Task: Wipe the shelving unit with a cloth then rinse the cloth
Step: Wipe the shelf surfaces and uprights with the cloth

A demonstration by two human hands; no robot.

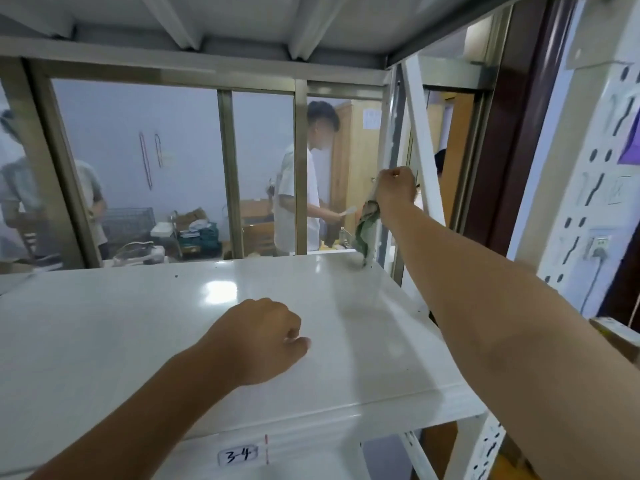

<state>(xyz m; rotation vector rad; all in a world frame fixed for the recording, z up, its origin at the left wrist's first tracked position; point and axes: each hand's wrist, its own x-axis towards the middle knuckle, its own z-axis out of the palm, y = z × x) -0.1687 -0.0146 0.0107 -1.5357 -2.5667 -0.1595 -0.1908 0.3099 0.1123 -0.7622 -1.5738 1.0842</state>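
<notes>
The white metal shelving unit fills the head view, its glossy shelf board (138, 334) in front of me. My right hand (396, 186) reaches to the far right corner and is closed on a green and grey cloth (366, 233), pressed against the rear upright post (390, 133). The cloth hangs down below the hand, its tip near the shelf surface. My left hand (262, 337) rests in a loose fist on the middle of the shelf board and holds nothing.
Another shelf (242, 22) hangs close overhead. A diagonal white brace (424, 143) and a perforated front upright (588, 188) stand on the right. Behind the glass partition (145, 161), a person in a white shirt (299, 188) stands. A label "3-4" (238, 455) marks the front edge.
</notes>
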